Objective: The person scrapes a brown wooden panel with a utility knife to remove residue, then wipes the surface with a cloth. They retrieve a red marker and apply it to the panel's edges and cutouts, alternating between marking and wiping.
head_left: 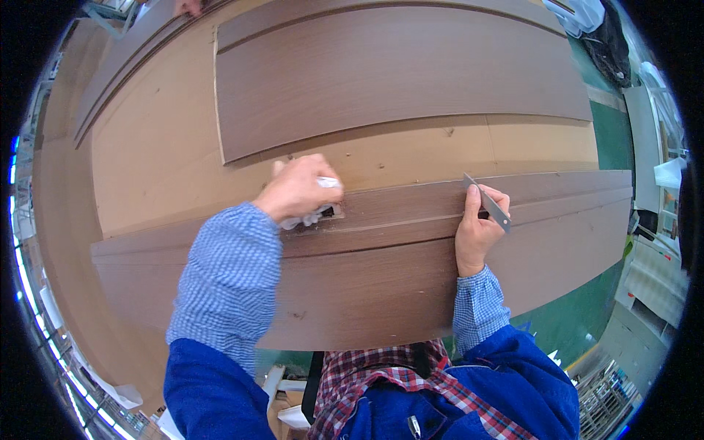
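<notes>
Item 1: left hand (pixel 297 189). Closed around a crumpled white cloth (pixel 314 209), pressing it down on the near brown panel (pixel 367 286) beside a small dark rectangular cut-out (pixel 331 212) in the panel face. Knuckles up; sleeve of blue-and-white check.

Item 2: right hand (pixel 478 224). Closed on a flat grey metal blade (pixel 486 201), thumb and fingers pinching its lower part; the blade runs slantwise, its upper tip at the far edge of the near brown panel. The heel of the hand rests on the panel. Well apart from the left hand, both on the same board.

Item 3: near brown panel. Long, dark wood-grain finish, lying flat across the tabletop (pixel 147 154), a pale groove line running along its length. Its near edge overhangs toward the person.

Item 4: far brown panel (pixel 396 81). Same finish, lying flat beyond the first, a strip of bare tabletop between the two.

Item 5: tabletop. Pale tan board surface with small marks and scuffs, carrying both panels; further brown strips (pixel 125 66) lie along its far left side.

Item 6: another person's hand (pixel 189 6), at the top edge, partly cut off; its state cannot be told.

Item 7: surroundings. Green floor (pixel 587 315) at the right.
</notes>
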`<state>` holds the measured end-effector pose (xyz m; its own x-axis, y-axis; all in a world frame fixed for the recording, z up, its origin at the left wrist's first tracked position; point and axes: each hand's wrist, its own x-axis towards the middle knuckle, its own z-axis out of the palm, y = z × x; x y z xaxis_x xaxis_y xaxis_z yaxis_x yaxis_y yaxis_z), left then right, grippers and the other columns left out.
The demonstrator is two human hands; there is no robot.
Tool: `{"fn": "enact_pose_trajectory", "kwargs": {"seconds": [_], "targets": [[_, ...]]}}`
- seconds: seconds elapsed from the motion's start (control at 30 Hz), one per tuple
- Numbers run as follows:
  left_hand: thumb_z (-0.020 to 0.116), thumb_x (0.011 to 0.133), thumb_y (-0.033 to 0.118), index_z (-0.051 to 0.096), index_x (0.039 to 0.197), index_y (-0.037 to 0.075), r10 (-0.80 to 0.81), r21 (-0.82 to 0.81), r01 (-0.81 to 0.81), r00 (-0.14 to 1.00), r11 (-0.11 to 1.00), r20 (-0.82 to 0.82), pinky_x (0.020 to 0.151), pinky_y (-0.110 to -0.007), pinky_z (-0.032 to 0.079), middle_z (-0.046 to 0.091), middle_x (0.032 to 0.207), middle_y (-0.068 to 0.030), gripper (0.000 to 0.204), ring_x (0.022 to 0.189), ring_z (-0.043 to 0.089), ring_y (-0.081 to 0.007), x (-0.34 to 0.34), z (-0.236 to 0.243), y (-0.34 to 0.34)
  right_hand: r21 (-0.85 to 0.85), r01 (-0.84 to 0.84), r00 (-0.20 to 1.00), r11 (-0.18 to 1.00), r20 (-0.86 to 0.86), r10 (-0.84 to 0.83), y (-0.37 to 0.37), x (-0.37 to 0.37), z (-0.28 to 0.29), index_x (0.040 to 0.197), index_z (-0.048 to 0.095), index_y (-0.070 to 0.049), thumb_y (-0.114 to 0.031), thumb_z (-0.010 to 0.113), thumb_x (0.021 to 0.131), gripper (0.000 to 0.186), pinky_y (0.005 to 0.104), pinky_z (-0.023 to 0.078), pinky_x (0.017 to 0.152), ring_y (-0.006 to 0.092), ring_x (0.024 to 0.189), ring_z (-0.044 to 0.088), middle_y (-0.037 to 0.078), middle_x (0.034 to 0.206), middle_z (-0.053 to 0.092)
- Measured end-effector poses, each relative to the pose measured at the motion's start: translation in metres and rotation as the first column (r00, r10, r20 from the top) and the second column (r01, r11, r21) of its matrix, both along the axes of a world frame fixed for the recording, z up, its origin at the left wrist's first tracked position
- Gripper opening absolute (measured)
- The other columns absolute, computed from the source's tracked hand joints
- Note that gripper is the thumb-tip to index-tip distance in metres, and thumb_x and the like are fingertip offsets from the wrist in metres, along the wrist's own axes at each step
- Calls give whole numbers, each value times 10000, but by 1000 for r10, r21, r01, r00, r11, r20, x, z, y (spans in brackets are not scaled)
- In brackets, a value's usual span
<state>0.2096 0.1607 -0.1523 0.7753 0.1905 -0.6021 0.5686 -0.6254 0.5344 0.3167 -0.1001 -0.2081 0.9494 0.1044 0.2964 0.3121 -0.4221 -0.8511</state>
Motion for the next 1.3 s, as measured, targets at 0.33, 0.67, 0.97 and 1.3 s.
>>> {"fn": "enact_pose_trajectory", "kwargs": {"seconds": [0.33, 0.67, 0.97, 1.3], "targets": [[688, 713, 376, 727, 818, 92, 123, 228, -159, 979, 961, 165, 845, -362, 278, 565, 885, -50, 305, 878, 530, -208, -29, 7, -8, -6, -5, 999, 1000, 34, 5, 4, -2, 5, 806, 570, 2, -85, 652, 824, 120, 290, 452, 641, 165, 702, 563, 84, 775, 613], [678, 689, 263, 706, 815, 64, 361, -17, -369, 897, 929, 255, 788, -345, 386, 575, 868, -93, 237, 871, 550, -246, -41, -9, 1, 37, -8, 1000, 999, -12, 8, 8, -6, 11, 833, 566, 9, -96, 639, 839, 128, 268, 462, 655, 143, 712, 567, 95, 829, 620], [660, 679, 86, 638, 859, 44, -34, 342, -464, 553, 817, 833, 859, -421, 444, 545, 902, -129, 186, 913, 571, -352, -46, -2, -87, -322, -54, 991, 945, -133, 11, -45, 78, 51, 880, 544, 20, -63, 596, 828, 111, 313, 515, 634, 233, 707, 657, 154, 816, 650], [660, 651, 87, 626, 916, 36, -25, 370, -432, 623, 823, 782, 848, -449, 458, 560, 1017, -173, 271, 969, 563, -367, -54, -40, -91, -641, -253, 933, 724, 38, 359, -51, 111, 41, 841, 588, -47, -118, 560, 827, 77, 409, 474, 699, 325, 813, 568, 143, 825, 553]]}}
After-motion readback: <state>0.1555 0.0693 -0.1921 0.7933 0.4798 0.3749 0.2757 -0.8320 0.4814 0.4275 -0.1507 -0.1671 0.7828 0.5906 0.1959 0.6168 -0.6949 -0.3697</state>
